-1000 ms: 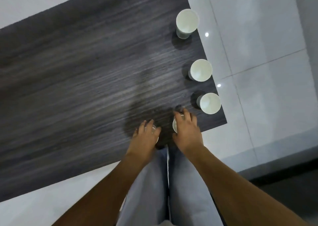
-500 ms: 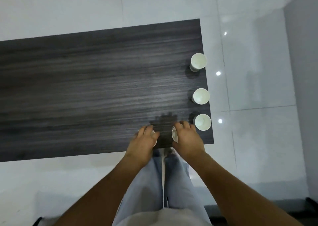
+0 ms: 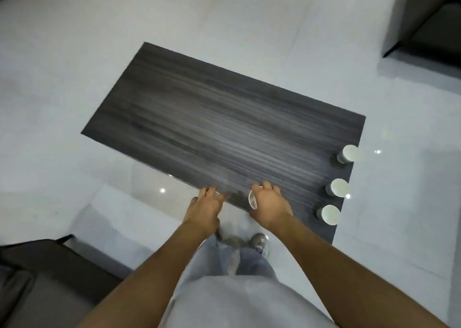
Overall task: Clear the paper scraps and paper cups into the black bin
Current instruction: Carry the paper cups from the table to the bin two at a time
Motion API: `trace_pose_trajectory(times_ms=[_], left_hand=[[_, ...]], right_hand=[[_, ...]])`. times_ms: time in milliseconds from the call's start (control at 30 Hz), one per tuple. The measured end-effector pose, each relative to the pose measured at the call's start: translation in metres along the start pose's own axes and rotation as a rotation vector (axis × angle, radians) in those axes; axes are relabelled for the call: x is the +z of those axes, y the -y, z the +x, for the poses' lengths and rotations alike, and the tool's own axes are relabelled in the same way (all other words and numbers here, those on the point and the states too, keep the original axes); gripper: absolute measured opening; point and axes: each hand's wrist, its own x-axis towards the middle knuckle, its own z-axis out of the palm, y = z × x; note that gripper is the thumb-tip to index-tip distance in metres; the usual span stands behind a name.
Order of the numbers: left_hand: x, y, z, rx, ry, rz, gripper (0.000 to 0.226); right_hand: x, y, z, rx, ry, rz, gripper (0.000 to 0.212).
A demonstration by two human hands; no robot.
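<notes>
Gripping paper cups (image 3: 252, 199): left hand (image 3: 204, 206), right hand (image 3: 270, 206); dark wood table (image 3: 224, 128), white tiled floor (image 3: 224, 15).

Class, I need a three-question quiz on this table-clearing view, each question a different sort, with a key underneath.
1. True or false: the black bin is visible in this view.
2. How many paper cups stand free along the table's right end, not in a hand?
3. Multiple choice: the right hand holds A) a paper scrap, B) a paper cup, C) nothing.

Key
1. False; no bin shows.
2. Three: far cup, middle cup, near cup.
3. B; the left hand also grips a cup, mostly hidden.
</notes>
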Motion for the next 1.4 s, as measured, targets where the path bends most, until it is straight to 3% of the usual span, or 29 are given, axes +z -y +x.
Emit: trace_pose_trajectory(times_ms=[300, 700, 933, 1400], left_hand=[[-0.018, 0.176, -0.089, -0.285, -0.095, -0.261, 0.068], [-0.053, 0.427, -0.153, -0.457, -0.172, -0.342, 0.069], [-0.094, 0.540, -0.104, -0.477, -0.188, -0.382, 0.068], [-0.251, 0.764, 0.042, -0.459, -0.264, -0.399, 0.069]], right_hand=[[0.021, 0.208, 0.028, -0.260, 0.008, -0.160, 0.068], [0.076, 0.470, 0.086, -0.423, 0.038, -0.275, 0.073], [0.052, 0.560, 0.166, -0.426, 0.039, -0.257, 0.071], [-0.060, 0.765, 0.370, -0.445, 0.005, -0.260, 0.070]])
